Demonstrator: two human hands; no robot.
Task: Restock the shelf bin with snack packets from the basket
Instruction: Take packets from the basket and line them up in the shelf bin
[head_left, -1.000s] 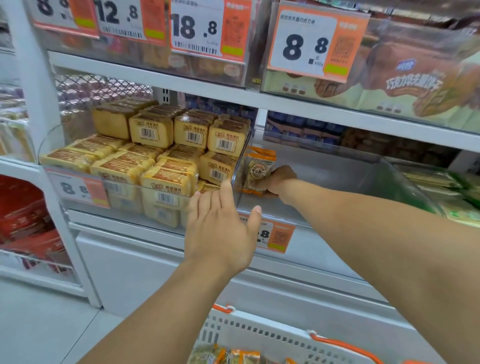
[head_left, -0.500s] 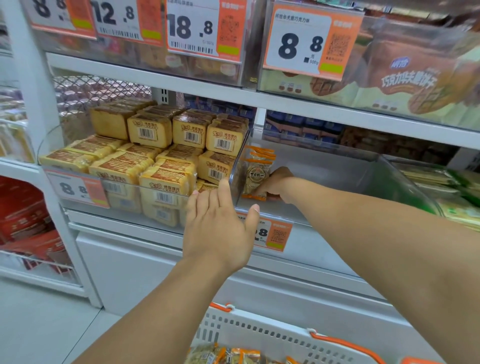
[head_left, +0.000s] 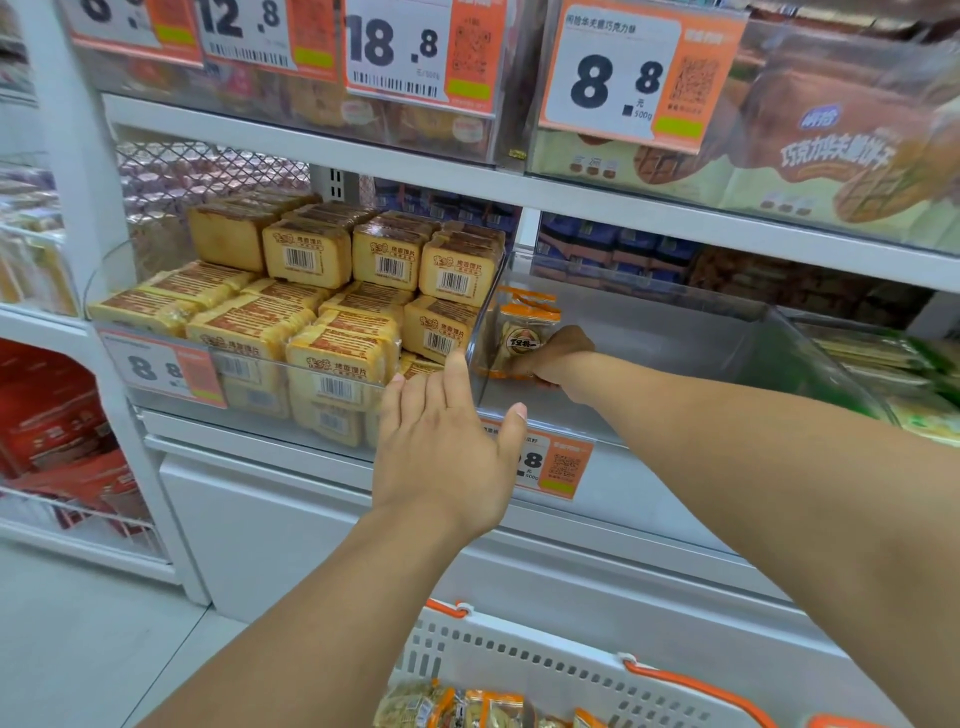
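Two hands reach toward our shelf: our right hand grips a snack packet standing against the left wall of the clear shelf bin, while our left hand hovers flat, fingers straight, at the bin's front edge. More packets lie in the basket below.

Right hand grips an orange snack packet inside the clear shelf bin; left hand, fingers straight, hovers at the bin's front above the white basket.
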